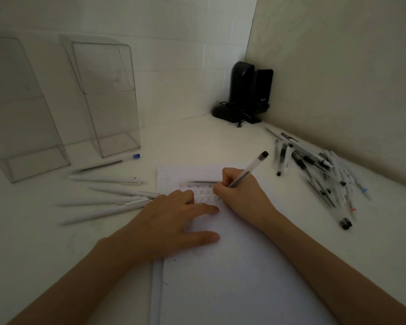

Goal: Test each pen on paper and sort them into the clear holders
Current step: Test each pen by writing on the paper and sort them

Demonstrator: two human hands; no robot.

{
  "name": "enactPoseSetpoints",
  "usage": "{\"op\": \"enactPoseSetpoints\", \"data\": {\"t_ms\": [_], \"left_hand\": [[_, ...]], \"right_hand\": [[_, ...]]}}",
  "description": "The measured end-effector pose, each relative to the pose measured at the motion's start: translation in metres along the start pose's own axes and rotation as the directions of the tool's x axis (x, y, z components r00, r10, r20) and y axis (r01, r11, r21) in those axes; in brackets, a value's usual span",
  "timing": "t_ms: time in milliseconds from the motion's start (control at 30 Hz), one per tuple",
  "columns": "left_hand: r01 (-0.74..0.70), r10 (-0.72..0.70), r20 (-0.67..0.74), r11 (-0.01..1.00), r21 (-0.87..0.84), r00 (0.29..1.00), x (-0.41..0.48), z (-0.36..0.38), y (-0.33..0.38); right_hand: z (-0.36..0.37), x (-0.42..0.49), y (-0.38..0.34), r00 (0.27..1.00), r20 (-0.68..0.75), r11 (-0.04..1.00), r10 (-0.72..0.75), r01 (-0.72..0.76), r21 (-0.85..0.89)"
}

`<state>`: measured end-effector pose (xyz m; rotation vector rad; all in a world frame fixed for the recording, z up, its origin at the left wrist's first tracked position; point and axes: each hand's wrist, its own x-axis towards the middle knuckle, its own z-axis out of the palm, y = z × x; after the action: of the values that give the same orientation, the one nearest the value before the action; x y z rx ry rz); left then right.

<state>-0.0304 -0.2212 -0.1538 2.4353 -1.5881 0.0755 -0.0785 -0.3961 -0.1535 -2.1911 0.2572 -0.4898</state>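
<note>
At the near middle of the desk [197,141], your right hand [242,195] has its fingers curled tight round a clear pen [246,171], pinching it low on the barrel. The pen's black end tilts up toward the back right corner. Its tip is hidden behind your fingers, over the upper part of the paper [220,277].

Your left hand [169,221] lies flat on the sheet's left edge. Its fingers are straight and a little spread, with the thumb stretched out nearer to you, and it presses the paper down. The fingertips rest just beside small rows of written marks [203,192], some dark and some reddish. A thin dark streak above the marks is too blurred for you to tell what it is.

Two clear holders stand upright toward the back left edge of the desk: the left holder [21,127] and, beside it but apart, the right holder [110,102]. In front of them lie several white pens [103,179], roughly parallel, and a pen with a blue cap [103,164].

Along the right edge, against the wall, sits a loose pile of pens [319,170]. Black speakers [249,90] stand in the back corner.
</note>
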Motion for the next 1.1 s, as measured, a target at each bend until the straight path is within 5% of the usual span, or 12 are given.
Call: {"op": "enactPoseSetpoints", "data": {"t_ms": [233,367,467,700,900,1100], "left_hand": [[-0.024,0.024,-0.008,0.999,-0.034,1.000,-0.002,0.003,-0.004],[0.039,-0.059,-0.074,0.970,-0.241,0.996,-0.005,0.003,-0.001],[0.139,-0.198,-0.107,0.904,-0.404,0.974,0.000,0.003,0.000],[0.119,-0.217,-0.175,0.886,-0.449,0.960,0.004,-0.001,-0.006],[0.140,-0.283,-0.223,0.855,-0.499,0.933,0.003,-0.001,-0.006],[0.009,-0.167,-0.263,0.858,-0.513,0.950,0.002,-0.007,0.002]], "right_hand": [[-0.001,-0.001,0.000,1.000,-0.014,0.999,0.022,-0.022,-0.024],[-0.004,-0.001,-0.001,0.997,-0.069,0.999,0.039,-0.038,0.014],[-0.009,-0.002,-0.003,0.997,-0.053,0.975,0.050,-0.037,0.217],[-0.013,-0.010,-0.011,0.987,0.105,0.732,-0.122,0.019,0.681],[-0.010,-0.014,-0.014,0.982,0.137,0.759,-0.134,0.013,0.650],[-0.005,-0.019,-0.017,0.970,0.216,0.786,-0.112,-0.046,0.616]]}}
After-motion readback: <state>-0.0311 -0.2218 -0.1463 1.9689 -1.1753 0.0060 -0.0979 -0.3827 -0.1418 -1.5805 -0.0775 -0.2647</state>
